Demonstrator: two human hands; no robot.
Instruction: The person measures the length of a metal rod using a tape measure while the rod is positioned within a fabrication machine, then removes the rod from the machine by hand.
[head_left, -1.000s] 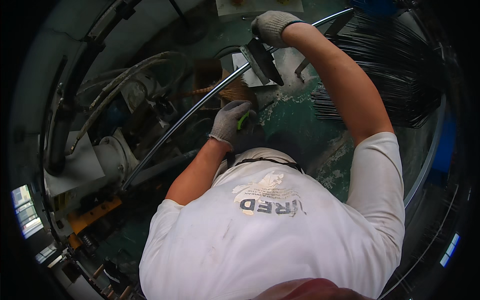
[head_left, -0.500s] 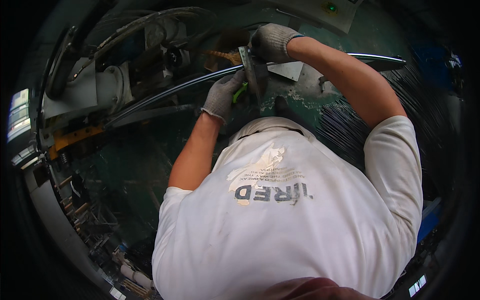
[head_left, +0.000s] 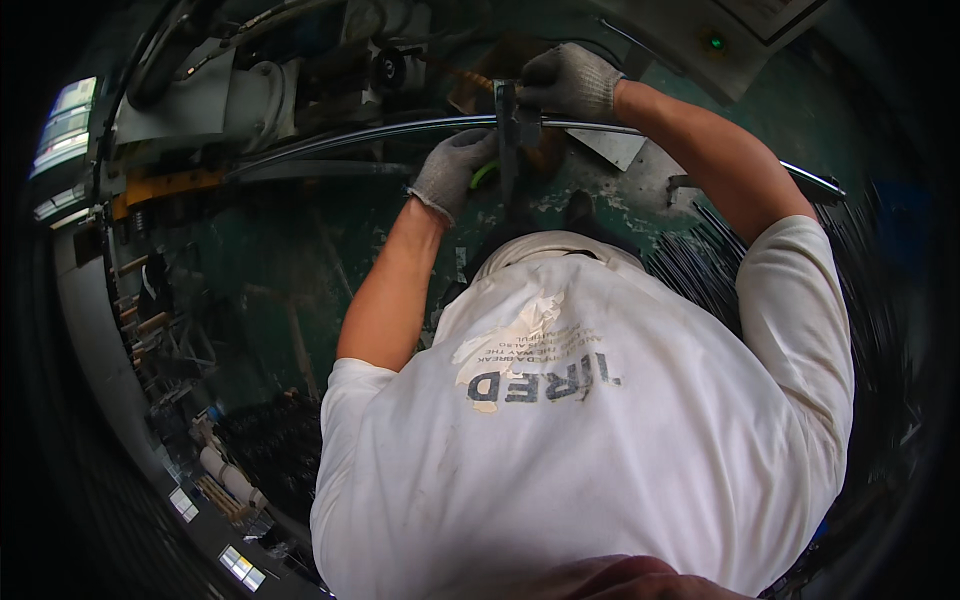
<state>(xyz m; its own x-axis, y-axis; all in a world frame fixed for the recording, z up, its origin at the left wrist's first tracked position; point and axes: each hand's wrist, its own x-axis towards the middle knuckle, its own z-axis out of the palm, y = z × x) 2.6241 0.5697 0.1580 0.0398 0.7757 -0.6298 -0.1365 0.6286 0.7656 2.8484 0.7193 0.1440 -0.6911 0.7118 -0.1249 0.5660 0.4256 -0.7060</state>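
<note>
Head view: a long, shiny metal rod (head_left: 400, 127) is seen crosswise in front of the body, its long axis running left to right and bowed, at least partly, by the fisheye lens. Along its length it is crossed, almost at right angles, by a narrow flat block (head_left: 506, 130). The left hand (head_left: 453, 172), gloved, is placed just left of the block, on the body's side of the rod; its fingers are bent and a green piece (head_left: 483, 176) is partly covered by them, but whether anything is pinched cannot be told. The right hand (head_left: 572, 82), gloved too, is held on the rod's far side, at the right of the block's far end. Its fingers are curled toward that end; the contact is hidden, so no firm grip can be confirmed. The rod is thus set between the two hands: left of the block it is nearer to the left, while farther right it is passed over by the right forearm (head_left: 690, 128). Thin dark rods (head_left: 712, 252) are piled near the right elbow.
</note>
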